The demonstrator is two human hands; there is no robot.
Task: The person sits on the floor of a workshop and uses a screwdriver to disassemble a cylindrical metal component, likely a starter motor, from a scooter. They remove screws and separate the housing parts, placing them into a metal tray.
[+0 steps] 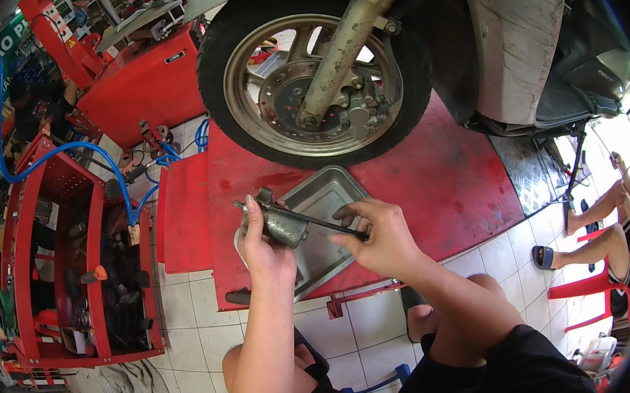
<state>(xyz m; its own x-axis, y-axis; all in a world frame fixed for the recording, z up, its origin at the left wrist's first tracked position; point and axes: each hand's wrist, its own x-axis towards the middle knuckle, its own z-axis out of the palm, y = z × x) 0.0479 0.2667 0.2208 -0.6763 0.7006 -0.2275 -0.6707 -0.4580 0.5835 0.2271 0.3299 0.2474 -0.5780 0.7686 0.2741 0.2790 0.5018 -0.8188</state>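
Note:
My left hand [266,255] is closed around a grey metal cylindrical part [285,227] with small lugs at its upper end. Between the fingers of my right hand [381,239] is a thin black rod [327,222], slanting up to the left across the metal part. Whether its far end sits in the part or only lies against it, I cannot tell. Beneath both hands, a shallow metal tray [340,182] rests on the red platform [452,182].
Just beyond the tray stands a scooter's front wheel [314,81]. A red tool cart [89,243] is on the left, with a blue air hose [83,146] looping above it. At the right, a person sits by a red plastic chair [589,286]. A grey rag [132,392] lies on the tiles.

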